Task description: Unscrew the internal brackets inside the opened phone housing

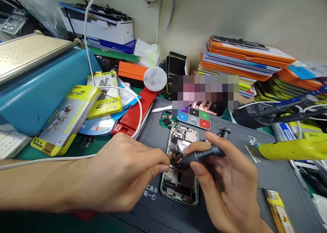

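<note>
An opened smartphone (pixel 179 178) lies face up on the dark grey work mat (pixel 150 144), its circuit boards and inner parts showing. My right hand (pixel 230 178) grips a dark grey screwdriver (pixel 201 154) between thumb and fingers. The screwdriver slants down and left, with its lower end over the middle of the phone; the tip itself is hard to make out. At the phone's left edge, my left hand (pixel 122 171) is closed in a pinch. Whatever its fingertips may hold is hidden.
Yellow battery boxes (pixel 68 117) lean by a blue machine (pixel 46 86) on the left. A coloured screw tray (pixel 194 117) sits behind the phone. Orange cases (pixel 245 61) are stacked at the back right. A yellow-handled blade tool (pixel 291 149) and white cable (pixel 139 114) lie nearby.
</note>
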`<state>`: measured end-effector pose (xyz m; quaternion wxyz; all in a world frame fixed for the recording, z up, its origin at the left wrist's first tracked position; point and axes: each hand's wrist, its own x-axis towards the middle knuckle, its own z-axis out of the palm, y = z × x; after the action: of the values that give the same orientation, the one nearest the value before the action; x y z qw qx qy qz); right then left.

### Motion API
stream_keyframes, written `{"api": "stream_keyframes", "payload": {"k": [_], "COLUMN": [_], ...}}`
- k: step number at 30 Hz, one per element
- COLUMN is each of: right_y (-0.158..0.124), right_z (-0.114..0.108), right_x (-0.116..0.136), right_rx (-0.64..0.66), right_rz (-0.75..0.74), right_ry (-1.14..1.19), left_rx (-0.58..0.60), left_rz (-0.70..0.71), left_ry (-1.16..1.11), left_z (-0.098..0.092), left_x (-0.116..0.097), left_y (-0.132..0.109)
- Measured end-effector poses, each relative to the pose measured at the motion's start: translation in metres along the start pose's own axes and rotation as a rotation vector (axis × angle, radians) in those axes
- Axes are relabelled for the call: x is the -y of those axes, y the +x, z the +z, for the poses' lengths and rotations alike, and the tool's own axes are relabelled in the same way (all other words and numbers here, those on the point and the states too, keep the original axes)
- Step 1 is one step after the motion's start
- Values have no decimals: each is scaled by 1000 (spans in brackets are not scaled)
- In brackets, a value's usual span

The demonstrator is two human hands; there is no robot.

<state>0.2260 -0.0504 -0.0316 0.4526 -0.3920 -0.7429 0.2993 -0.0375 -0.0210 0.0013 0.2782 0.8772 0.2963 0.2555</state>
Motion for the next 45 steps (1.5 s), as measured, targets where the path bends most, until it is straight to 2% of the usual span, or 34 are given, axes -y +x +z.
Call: {"api": "stream_keyframes", "payload": {"k": [2,7,10,17,22,27,29,34,41,45], "right_y": [1,10,10,0,3,7,8,9,-1,-5], "right_z": [-2,-7,-8,-10,-5,3,4,7,5,3], "right_x": [0,6,10,5,4,9,14,14,3,0], "right_rx": [0,108,144,67,58,-176,-231,-187,-111,-62], "right_rz": [-24,-272,-241,-190,-240,-78,-34,-2,-98,-150], "right_ry": [-53,-230,-227,-246,-289,-119,-34,32,-72,-85], "left_rx": [3,34,27,31,45,38,31,34,133,146], "left_rz": [10,128,174,186,327,358,351,372,365,352], "left_ry": [-3,26,53,75,129,173,175,171,156,150], "left_z": [-1,-2,-1,0,2,1,0,1,2,3], "left_x": [-1,0,0,-1,-2,-3,-3,-3,-1,-1], "left_y": [0,0,0,1,-3,-3,-3,-2,0,-1]}}
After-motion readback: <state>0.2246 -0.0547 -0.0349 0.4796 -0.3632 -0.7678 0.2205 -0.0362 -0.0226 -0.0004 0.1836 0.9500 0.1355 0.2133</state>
